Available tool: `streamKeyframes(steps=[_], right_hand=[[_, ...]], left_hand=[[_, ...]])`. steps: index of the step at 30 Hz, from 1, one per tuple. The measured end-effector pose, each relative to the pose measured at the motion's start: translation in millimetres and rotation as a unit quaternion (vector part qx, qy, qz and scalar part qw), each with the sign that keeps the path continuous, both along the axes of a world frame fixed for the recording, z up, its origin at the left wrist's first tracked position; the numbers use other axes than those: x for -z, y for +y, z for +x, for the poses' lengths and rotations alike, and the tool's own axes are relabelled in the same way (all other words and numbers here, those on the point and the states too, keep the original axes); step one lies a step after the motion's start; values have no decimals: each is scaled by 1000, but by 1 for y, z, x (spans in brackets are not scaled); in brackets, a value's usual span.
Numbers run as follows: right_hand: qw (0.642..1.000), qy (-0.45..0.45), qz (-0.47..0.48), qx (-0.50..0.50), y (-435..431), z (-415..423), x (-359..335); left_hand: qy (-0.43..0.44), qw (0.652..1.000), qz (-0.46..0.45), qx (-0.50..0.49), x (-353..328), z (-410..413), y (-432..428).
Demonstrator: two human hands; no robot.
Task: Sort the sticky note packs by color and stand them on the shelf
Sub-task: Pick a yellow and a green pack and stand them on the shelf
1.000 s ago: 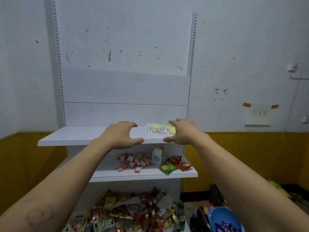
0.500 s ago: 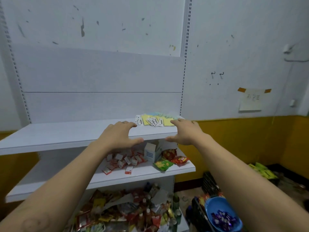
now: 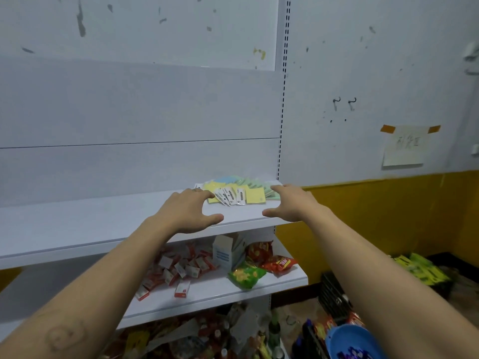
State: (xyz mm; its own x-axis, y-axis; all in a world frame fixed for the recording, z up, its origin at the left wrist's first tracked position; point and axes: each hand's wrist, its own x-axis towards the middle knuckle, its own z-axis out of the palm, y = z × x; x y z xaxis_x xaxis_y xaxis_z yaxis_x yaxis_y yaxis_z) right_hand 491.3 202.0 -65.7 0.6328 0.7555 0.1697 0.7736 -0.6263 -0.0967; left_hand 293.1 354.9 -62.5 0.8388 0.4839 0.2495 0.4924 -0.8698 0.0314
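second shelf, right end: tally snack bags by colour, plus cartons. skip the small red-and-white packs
red snack bags: 2
green snack bag: 1
white-and-blue carton, flaps open: 1
total: 4

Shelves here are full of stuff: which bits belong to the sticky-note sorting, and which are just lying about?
Job: sticky note packs, top shelf, left hand, right hand.
Lying about: small red boxes, white carton, snack bags, blue bowl, taped wall note.
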Motion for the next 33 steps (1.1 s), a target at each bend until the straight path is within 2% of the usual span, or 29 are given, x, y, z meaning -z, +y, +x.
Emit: streamKeyframes(steps=[12,19,27,33], right_hand=[[994,32,-38,94,84,77,16],[988,34,-42,146,128,104,27],[979,60,-57,184,132,148,49],[984,74,-40,157,140,200,62]], left_hand=[[-7,996,-46,79,28,99,122],[-3,989,-42,143,36,162,190],[14,977,-67,203,64,243,199],[48,980,-47,185,76,301,192]])
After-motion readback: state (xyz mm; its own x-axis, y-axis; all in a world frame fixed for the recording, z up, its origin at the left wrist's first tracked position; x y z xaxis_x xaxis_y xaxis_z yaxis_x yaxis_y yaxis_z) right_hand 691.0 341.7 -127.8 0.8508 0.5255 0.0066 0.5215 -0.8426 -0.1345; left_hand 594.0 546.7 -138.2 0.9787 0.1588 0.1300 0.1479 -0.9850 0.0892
